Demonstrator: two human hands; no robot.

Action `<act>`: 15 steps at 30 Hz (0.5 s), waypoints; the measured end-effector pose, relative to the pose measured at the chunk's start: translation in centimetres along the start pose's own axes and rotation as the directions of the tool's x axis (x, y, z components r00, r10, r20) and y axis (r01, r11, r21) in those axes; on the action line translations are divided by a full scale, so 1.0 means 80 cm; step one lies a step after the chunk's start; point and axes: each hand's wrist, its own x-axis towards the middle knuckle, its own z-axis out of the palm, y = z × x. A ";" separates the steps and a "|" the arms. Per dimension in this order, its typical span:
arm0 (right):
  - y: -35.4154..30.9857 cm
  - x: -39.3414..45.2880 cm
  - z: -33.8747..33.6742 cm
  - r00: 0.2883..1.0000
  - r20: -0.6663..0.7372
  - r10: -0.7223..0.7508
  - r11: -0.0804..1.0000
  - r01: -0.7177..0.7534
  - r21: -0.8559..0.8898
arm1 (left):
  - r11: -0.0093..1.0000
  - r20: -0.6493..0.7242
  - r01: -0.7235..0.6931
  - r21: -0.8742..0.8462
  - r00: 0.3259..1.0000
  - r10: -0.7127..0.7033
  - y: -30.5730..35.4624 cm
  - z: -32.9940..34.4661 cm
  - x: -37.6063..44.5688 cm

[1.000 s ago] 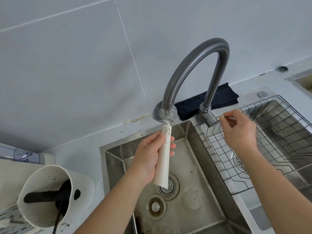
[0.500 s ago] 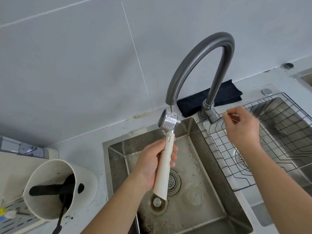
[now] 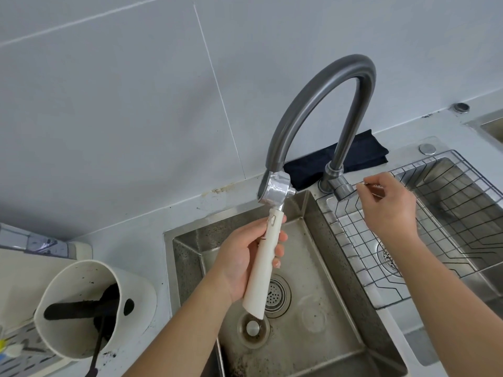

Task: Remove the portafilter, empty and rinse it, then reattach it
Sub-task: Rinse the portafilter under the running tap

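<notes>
The portafilter (image 3: pixel 265 248) has a long cream handle and a shiny metal basket head. My left hand (image 3: pixel 245 263) grips the handle and holds the head up right under the spout of the grey arched faucet (image 3: pixel 313 104), tilted on its side with the opening facing left. The portafilter hangs over the steel sink (image 3: pixel 313 322). My right hand (image 3: pixel 389 208) pinches the thin faucet lever (image 3: pixel 366 185) beside the faucet's base. No water stream is clearly visible.
A white knock box (image 3: pixel 89 308) with a black bar and dark coffee grounds stands at the left on the counter. A wire rack (image 3: pixel 435 227) sits in the right basin. A dark folded cloth (image 3: pixel 340 159) lies behind the faucet.
The portafilter head has turned from facing me to sideways under the spout, and my left hand has shifted slightly lower. My right hand stays on the faucet lever.
</notes>
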 end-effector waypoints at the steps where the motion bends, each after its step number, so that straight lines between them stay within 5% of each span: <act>1: 0.000 0.000 0.000 1.000 -0.001 0.001 1.000 -0.001 -0.001 | 1.000 -0.002 -0.010 -0.009 1.000 0.010 0.003 0.001 0.004; 15: 0.001 -0.001 -0.001 1.000 -0.003 -0.003 1.000 0.003 0.012 | 0.986 -0.118 -0.020 -0.164 0.993 0.000 0.038 0.032 0.063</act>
